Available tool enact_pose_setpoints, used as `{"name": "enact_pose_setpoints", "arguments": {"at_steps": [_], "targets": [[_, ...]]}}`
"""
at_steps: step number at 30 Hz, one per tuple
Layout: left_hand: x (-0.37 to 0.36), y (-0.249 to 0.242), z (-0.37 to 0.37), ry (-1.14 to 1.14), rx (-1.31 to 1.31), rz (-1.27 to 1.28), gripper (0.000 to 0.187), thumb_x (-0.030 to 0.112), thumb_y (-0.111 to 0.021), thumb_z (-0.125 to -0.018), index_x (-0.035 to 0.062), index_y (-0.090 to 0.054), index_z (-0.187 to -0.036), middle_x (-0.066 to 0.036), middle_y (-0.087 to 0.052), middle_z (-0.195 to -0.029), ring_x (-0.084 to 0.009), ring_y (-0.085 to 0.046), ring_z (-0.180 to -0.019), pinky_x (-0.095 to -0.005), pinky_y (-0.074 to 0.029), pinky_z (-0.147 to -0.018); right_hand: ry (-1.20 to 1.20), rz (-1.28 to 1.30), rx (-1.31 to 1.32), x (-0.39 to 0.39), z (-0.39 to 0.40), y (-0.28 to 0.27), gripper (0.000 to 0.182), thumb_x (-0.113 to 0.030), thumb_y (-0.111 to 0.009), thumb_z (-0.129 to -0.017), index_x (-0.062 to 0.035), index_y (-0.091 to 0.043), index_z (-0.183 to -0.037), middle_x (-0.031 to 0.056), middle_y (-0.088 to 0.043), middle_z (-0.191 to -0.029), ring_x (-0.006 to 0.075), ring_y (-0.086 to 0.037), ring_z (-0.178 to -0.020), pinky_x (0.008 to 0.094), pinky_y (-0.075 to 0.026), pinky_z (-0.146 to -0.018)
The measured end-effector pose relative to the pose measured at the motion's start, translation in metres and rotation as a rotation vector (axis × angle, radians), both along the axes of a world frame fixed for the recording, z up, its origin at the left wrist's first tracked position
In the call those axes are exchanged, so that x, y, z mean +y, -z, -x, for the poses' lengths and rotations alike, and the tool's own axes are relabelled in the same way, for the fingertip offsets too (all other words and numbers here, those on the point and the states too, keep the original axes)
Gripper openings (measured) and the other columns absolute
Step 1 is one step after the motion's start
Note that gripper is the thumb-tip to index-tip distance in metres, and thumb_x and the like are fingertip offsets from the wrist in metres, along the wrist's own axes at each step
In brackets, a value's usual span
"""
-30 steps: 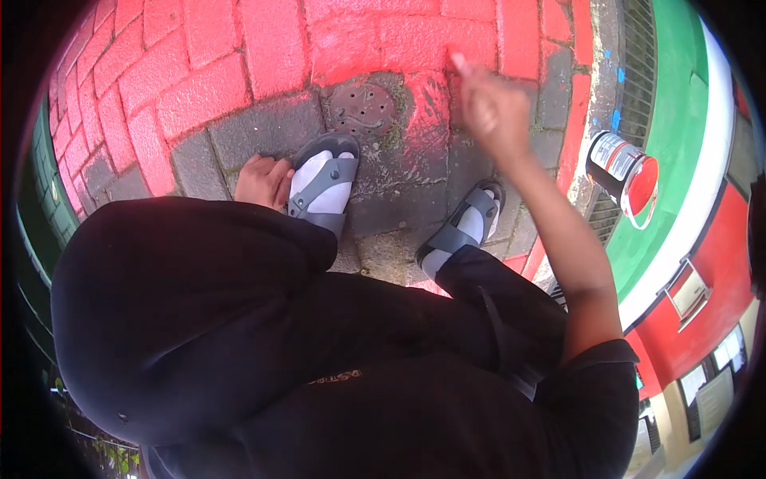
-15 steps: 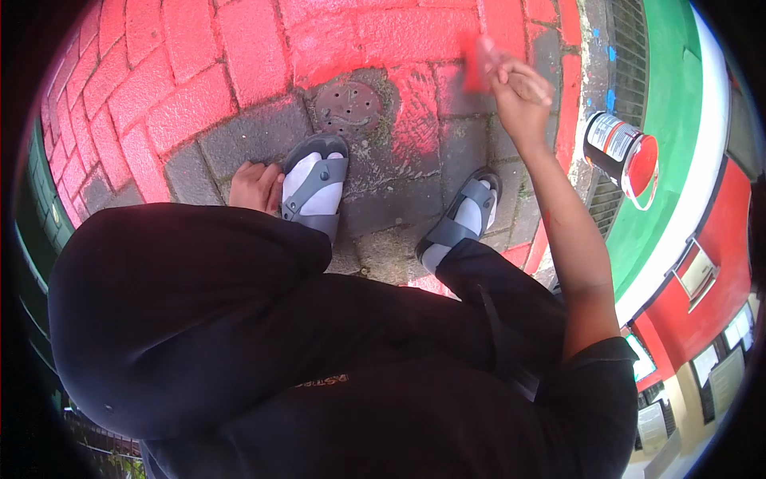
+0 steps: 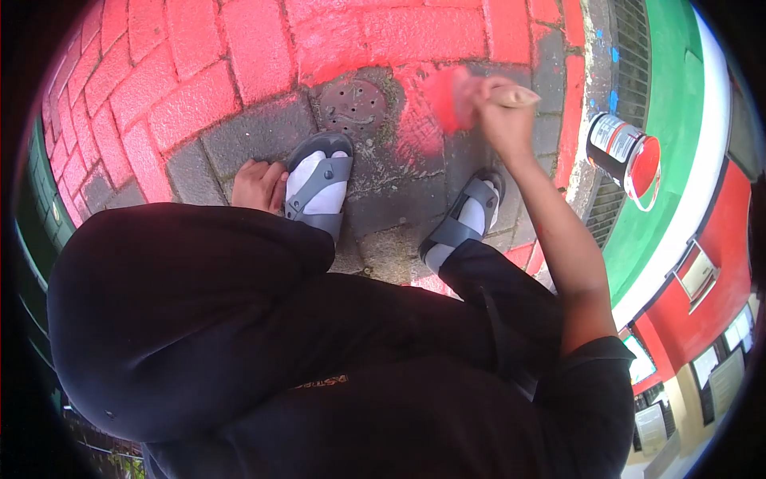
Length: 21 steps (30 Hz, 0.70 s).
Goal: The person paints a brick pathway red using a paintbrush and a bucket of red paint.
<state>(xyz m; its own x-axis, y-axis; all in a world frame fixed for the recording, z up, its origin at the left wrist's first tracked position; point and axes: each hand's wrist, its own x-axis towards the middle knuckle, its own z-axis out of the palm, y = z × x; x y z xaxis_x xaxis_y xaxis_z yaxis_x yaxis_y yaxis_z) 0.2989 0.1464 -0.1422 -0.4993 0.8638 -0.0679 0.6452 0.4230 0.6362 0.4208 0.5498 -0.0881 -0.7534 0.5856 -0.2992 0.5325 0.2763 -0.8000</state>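
Note:
A paintbrush with a pale wooden handle (image 3: 515, 96) is gripped in my right hand (image 3: 509, 128). Its red bristle end, blurred by motion, is over a partly painted paver (image 3: 423, 120) streaked with wet red. My left hand (image 3: 257, 185) is closed with curled fingers, low beside the grey sandal (image 3: 319, 188) on one foot. The other sandal (image 3: 467, 219) stands below my right hand on bare grey pavers. Between the feet and the red area lies a round drain cover (image 3: 351, 106) with small holes.
Red-painted bricks (image 3: 255, 44) spread across the top and left. A paint can (image 3: 622, 156) with red paint and a handle rests at the right, by a drain grating (image 3: 630, 72). Beyond it run a green strip (image 3: 670, 80) and a white curb (image 3: 714, 104).
My right hand has turned and moved slightly left and down with the paintbrush, whose bristles are now over the streaked paver. My left hand has stayed by the sandal.

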Motion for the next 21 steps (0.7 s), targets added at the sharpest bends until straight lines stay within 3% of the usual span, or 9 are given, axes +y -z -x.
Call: {"name": "enact_pose_setpoints", "arguments": {"at_steps": [1, 5, 9, 11, 14, 15, 17, 19, 21], "targets": [[0.0, 0.0, 0.002, -0.008, 0.006, 0.004, 0.011, 0.009, -0.062, -0.09, 0.0038, -0.058, -0.082, -0.014, -0.05, -0.068, -0.0378, -0.052, -0.065, -0.0482, -0.041, -0.066, 0.04, -0.101, 0.2, 0.004, 0.004, 0.002, 0.024, -0.004, -0.074, -0.091, -0.0015, -0.059, -0.072, 0.0114, -0.075, -0.089, 0.0095, -0.061, -0.07, 0.0256, -0.051, -0.069], [-0.002, 0.0, 0.0, 0.008, 0.008, 0.016, 0.01, 0.009, -0.063, -0.09, 0.0043, -0.058, -0.082, -0.014, -0.051, -0.068, -0.0368, -0.052, -0.065, -0.0475, -0.041, -0.066, -0.121, -0.311, 0.412, -0.001, -0.003, 0.016, 0.026, -0.001, -0.075, -0.088, -0.0023, -0.057, -0.069, 0.0056, -0.07, -0.079, 0.0117, -0.07, -0.08, 0.0289, -0.054, -0.07], [0.001, -0.004, 0.001, -0.003, 0.011, 0.026, 0.01, 0.009, -0.063, -0.089, 0.0045, -0.058, -0.082, -0.013, -0.051, -0.069, -0.0363, -0.053, -0.065, -0.0472, -0.041, -0.066, -0.384, -0.22, 0.123, -0.038, -0.055, 0.009, 0.033, 0.001, -0.072, -0.09, -0.0023, -0.049, -0.067, 0.0148, -0.076, -0.106, 0.0211, -0.075, -0.107, 0.0296, -0.056, -0.081], [0.0, -0.006, 0.001, 0.001, 0.001, 0.027, 0.01, 0.008, -0.063, -0.089, 0.0046, -0.058, -0.082, -0.013, -0.051, -0.068, -0.0362, -0.053, -0.065, -0.0471, -0.041, -0.066, -0.484, -0.225, 0.19, -0.053, -0.097, 0.006, 0.035, 0.004, -0.07, -0.09, -0.0038, -0.047, -0.065, 0.0189, -0.073, -0.122, 0.022, -0.077, -0.1, 0.0291, -0.057, -0.078], [-0.003, 0.001, 0.003, -0.002, -0.01, 0.009, 0.009, 0.008, -0.064, -0.089, 0.005, -0.058, -0.082, -0.013, -0.051, -0.068, -0.036, -0.053, -0.065, -0.047, -0.041, -0.066, -0.46, -0.123, 0.215, -0.049, -0.103, 0.022, 0.033, 0.006, -0.069, -0.089, -0.0054, -0.047, -0.067, 0.0219, -0.068, -0.131, 0.0201, -0.077, -0.096, 0.0282, -0.056, -0.076], [-0.005, 0.004, 0.002, 0.01, -0.012, 0.002, 0.009, 0.008, -0.064, -0.089, 0.0052, -0.058, -0.082, -0.013, -0.051, -0.068, -0.0359, -0.053, -0.065, -0.0469, -0.041, -0.066, -0.437, -0.207, 0.166, -0.04, -0.067, 0.016, 0.031, 0.004, -0.069, -0.089, -0.0044, -0.048, -0.068, 0.0161, -0.077, -0.113, 0.0146, -0.074, -0.083, 0.0263, -0.054, -0.069], [-0.003, -0.002, -0.001, 0.001, -0.02, 0.018, 0.009, 0.008, -0.064, -0.089, 0.0052, -0.058, -0.082, -0.013, -0.051, -0.068, -0.0359, -0.053, -0.066, -0.047, -0.041, -0.066, -0.153, -0.011, 0.041, -0.026, -0.005, 0.013, 0.032, -0.005, -0.073, -0.092, -0.0043, -0.052, -0.068, 0.0011, -0.064, -0.069, 0.0063, -0.057, -0.062, 0.0256, -0.046, -0.055], [-0.001, -0.001, 0.003, -0.003, -0.008, 0.027, 0.009, 0.007, -0.064, -0.088, 0.0053, -0.058, -0.082, -0.012, -0.051, -0.068, -0.0358, -0.053, -0.066, -0.047, -0.041, -0.066, 0.028, 0.164, 0.2, -0.022, 0.043, 0.003, 0.033, -0.008, -0.072, -0.095, -0.006, -0.053, -0.068, -0.007, -0.051, -0.066, -0.0002, -0.046, -0.067, 0.0219, -0.036, -0.053], [-0.002, 0.001, 0.003, 0.009, -0.013, 0.021, 0.009, 0.007, -0.064, -0.088, 0.005, -0.058, -0.082, -0.012, -0.051, -0.068, -0.0359, -0.053, -0.066, -0.047, -0.041, -0.066, 0.024, 0.094, 0.321, -0.014, 0.06, 0.011, 0.033, -0.007, -0.072, -0.095, -0.0068, -0.053, -0.068, -0.0084, -0.052, -0.068, -0.0005, -0.046, -0.066, 0.0225, -0.036, -0.053]]}}
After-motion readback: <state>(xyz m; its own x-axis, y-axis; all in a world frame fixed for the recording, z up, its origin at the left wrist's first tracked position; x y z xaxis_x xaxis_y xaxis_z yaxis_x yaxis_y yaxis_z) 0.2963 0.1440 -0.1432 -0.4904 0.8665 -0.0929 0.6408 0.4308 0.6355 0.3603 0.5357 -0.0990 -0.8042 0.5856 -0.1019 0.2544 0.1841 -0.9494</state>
